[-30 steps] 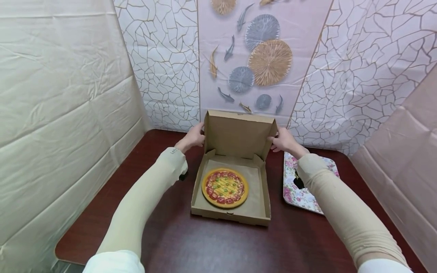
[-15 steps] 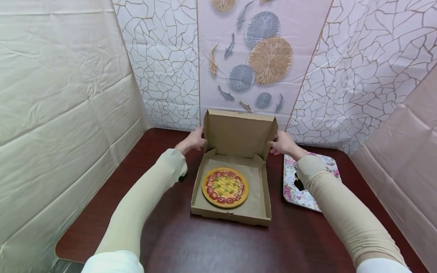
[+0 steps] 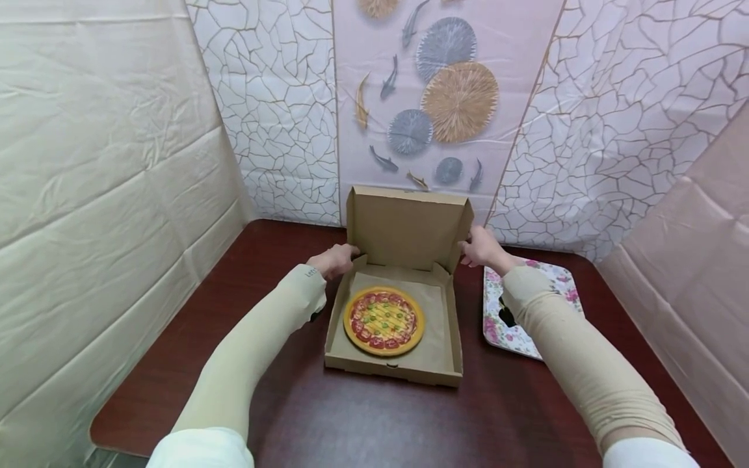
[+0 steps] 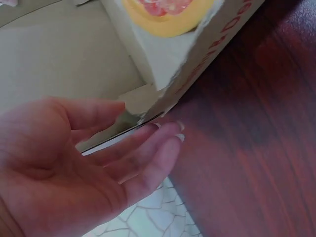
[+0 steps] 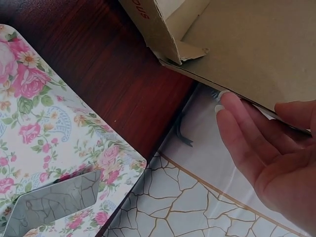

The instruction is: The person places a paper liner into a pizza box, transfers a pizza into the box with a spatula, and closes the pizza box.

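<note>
A cardboard pizza box [image 3: 395, 372] stands on the table with its lid [image 3: 406, 229] raised and tilted back. Inside, left of centre, lies a round pizza [image 3: 383, 322] with an orange crust. My left hand [image 3: 333, 261] is at the lid's left side, low near the hinge; in the left wrist view its thumb lies inside the lid edge and the fingers outside. On the opposite side my right hand [image 3: 484, 249] holds the lid's right edge, thumb [image 5: 296, 112] in front and fingers [image 5: 242, 133] behind.
A floral tray [image 3: 560, 278] lies right of the box, partly under the right forearm. On it the right wrist view shows a flat shiny metal piece [image 5: 59, 202]. Dark red tabletop [image 3: 374, 422] surrounds the box; a patterned wall covering [image 3: 292, 162] rises close behind.
My left hand has slid down the lid's left side towards the hinge. The right hand has stayed almost in place at the right edge. Lid and pizza look unchanged.
</note>
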`<state>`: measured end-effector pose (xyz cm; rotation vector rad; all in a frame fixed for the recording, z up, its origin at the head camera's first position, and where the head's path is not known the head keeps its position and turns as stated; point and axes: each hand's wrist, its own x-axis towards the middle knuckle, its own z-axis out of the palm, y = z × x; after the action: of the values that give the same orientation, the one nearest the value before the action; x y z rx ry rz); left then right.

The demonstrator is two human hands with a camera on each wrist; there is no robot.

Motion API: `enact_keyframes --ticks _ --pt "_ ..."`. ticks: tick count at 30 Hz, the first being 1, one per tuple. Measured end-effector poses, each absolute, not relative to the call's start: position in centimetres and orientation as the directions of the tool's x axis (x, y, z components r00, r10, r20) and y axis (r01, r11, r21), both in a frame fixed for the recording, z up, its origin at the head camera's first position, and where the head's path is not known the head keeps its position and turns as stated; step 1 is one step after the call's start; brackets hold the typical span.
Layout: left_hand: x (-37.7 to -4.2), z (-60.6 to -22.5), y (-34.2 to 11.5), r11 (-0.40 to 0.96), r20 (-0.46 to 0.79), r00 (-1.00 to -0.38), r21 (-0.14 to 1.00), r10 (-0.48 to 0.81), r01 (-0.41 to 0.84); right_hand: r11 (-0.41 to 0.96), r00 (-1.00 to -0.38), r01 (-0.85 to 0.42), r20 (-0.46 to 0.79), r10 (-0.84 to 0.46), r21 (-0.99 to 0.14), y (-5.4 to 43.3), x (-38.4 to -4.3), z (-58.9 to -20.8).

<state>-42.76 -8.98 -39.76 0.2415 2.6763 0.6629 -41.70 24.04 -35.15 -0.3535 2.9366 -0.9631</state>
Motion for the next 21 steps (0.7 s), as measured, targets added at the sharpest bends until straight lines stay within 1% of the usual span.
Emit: enact_keyframes --ticks 3,6,10,14,18,21 --pt "-42.8 -40.3 -8.7 0.862 -0.365 -0.893 0.504 0.262 0.047 0.787 -0.973 -0.213 0.049 -0.227 -0.579 24.1 -41.8 -35.3" --pt "-42.8 -40.7 -8.4 0.848 -0.364 -0.883 0.526 0.296 0.068 0.798 -0.972 -0.221 0.06 -0.226 -0.562 24.3 -41.8 -35.3" --pt "-42.8 -40.8 -8.7 0.832 -0.318 -0.884 0.54 0.343 0.129 0.82 -0.974 -0.221 0.075 -0.214 -0.529 24.1 -41.9 -34.8" --pt "-42.8 -40.8 -8.7 0.839 -0.284 -0.886 0.513 0.366 0.182 0.837 -0.974 -0.226 0.094 -0.207 -0.498 23.9 -41.9 -34.1" --pt "-42.7 -40.5 -9.1 0.833 -0.264 -0.89 0.518 0.372 0.195 0.845 -0.971 -0.238 0.102 -0.215 -0.478 23.8 -42.0 -33.7" --pt "-42.9 -40.1 -9.6 0.822 -0.208 -0.92 0.542 0.333 0.175 0.844 -0.97 -0.241 0.099 -0.221 -0.479 23.7 -42.1 -33.5"
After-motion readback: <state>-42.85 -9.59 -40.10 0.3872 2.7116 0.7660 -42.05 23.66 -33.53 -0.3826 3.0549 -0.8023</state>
